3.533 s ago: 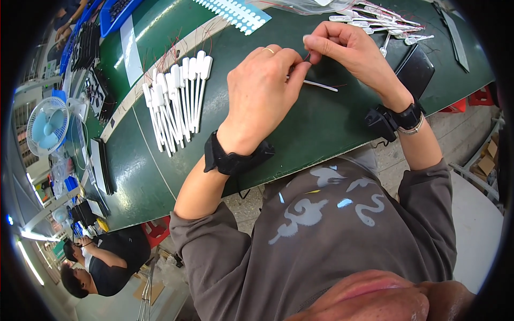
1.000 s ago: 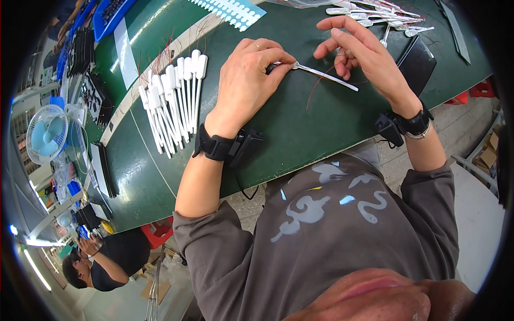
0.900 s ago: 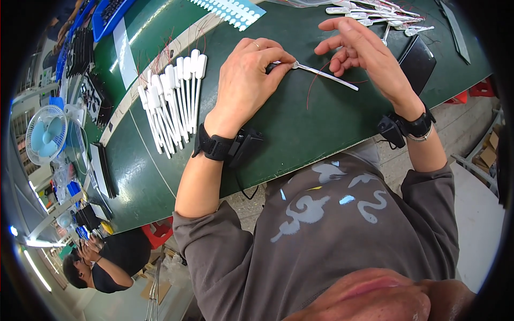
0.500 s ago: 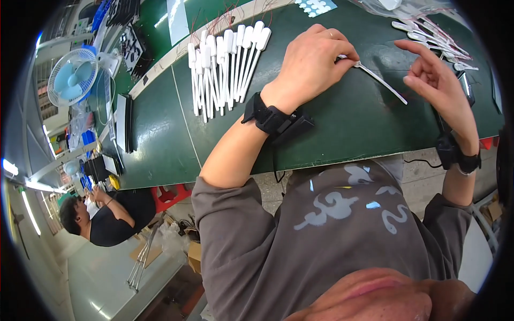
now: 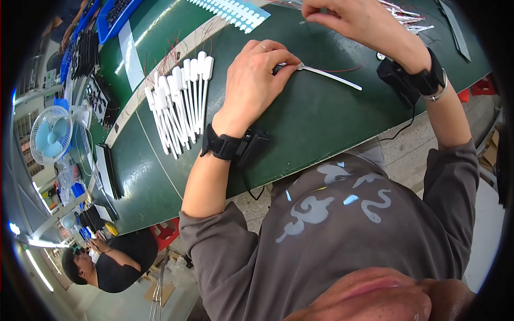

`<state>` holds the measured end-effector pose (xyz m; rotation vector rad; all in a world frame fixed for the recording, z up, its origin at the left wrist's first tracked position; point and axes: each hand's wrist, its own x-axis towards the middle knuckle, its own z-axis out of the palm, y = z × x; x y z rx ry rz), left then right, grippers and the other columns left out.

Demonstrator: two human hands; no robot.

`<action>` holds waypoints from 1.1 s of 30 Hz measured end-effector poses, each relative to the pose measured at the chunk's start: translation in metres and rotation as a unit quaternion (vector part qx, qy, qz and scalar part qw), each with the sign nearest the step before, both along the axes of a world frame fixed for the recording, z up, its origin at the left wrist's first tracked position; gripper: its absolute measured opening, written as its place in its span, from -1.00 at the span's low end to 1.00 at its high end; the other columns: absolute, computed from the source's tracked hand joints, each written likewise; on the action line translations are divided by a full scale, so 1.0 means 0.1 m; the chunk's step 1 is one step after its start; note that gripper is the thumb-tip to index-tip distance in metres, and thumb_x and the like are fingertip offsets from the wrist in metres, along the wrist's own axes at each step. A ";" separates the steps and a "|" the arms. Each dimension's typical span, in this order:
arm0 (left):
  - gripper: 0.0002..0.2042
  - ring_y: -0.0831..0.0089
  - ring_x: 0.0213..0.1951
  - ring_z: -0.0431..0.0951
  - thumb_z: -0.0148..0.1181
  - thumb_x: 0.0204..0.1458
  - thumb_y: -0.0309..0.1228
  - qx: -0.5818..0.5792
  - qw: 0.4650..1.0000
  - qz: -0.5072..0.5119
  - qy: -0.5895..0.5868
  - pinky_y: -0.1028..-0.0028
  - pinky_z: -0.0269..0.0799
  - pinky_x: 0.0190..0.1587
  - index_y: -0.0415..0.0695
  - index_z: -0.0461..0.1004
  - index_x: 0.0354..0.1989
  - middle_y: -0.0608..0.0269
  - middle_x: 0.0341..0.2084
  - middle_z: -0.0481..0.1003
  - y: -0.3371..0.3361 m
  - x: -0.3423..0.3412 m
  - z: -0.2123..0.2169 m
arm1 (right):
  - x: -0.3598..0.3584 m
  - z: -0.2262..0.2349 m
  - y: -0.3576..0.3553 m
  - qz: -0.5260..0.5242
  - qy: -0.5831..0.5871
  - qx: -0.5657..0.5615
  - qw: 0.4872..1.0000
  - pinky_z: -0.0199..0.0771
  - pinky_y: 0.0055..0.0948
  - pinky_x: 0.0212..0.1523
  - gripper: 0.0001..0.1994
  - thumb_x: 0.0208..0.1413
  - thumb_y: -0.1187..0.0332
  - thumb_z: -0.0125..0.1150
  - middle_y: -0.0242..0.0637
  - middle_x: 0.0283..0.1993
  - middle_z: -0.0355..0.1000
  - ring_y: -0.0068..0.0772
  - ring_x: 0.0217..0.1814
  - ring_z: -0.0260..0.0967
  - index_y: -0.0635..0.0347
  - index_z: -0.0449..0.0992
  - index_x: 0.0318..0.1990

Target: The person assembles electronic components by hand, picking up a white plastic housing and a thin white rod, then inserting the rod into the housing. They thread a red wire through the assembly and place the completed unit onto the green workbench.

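My left hand [image 5: 259,80] is closed over the table, thumb and fingers pinching one end of a slim white stick [image 5: 334,80]. A thin red wire trails beside this stick, and its gripped end is hidden by my fingers, where something dark shows. Up at the top edge, my right hand [image 5: 348,21] has its thumb and forefinger apart, with no object visible between them; the frame cuts off part of its fingers. To the left of my left hand lies a row of white paddle-headed sticks [image 5: 187,101] with red wires at their heads.
A light blue sheet of white stickers [image 5: 235,13] lies at the far side of the green table [image 5: 300,128]. More white wired pieces [image 5: 409,18] are at the far right. A black device [image 5: 396,77] with a cable sits by my right wrist. Another person [image 5: 115,262] works at the left.
My right hand has moved up and left to the top edge. The view has shifted, and my left hand still pinches the white stick, whose red wire now shows beside it.
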<state>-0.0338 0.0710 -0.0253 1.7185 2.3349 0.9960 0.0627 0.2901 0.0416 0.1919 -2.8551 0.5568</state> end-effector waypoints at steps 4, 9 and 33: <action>-0.92 0.29 -0.16 0.51 0.32 -0.02 -0.40 -0.005 1.000 -0.001 -0.008 0.31 0.48 -0.12 -0.04 0.68 -0.36 0.36 -0.28 0.59 0.02 0.01 0.01 | 0.03 -0.08 0.06 -0.032 0.070 0.019 0.997 0.45 -0.15 -0.16 -0.79 0.11 0.43 0.19 -0.07 -0.17 0.40 0.08 -0.14 0.43 0.17 0.46 -0.09; -0.93 0.29 -0.17 0.51 0.33 -0.01 -0.40 -0.006 1.000 0.007 -0.016 0.32 0.47 -0.13 -0.04 0.68 -0.36 0.35 -0.30 0.59 0.00 0.00 0.00 | 0.33 -0.11 -0.07 -0.189 0.057 -0.030 0.980 0.37 -0.44 -0.30 -0.87 0.18 0.39 0.26 -0.24 -0.32 0.45 -0.36 -0.35 0.36 0.23 0.55 -0.18; -0.93 0.31 -0.25 0.50 0.35 -0.02 -0.38 -0.033 0.999 0.023 -0.032 0.34 0.46 -0.22 -0.05 0.65 -0.37 0.36 -0.36 0.57 0.01 0.09 0.05 | 0.59 -0.66 -0.49 -0.127 0.032 -0.090 0.987 0.34 -0.32 -0.05 -0.90 0.11 0.41 0.26 -0.31 -0.28 0.43 -0.21 -0.15 0.35 0.23 0.51 -0.27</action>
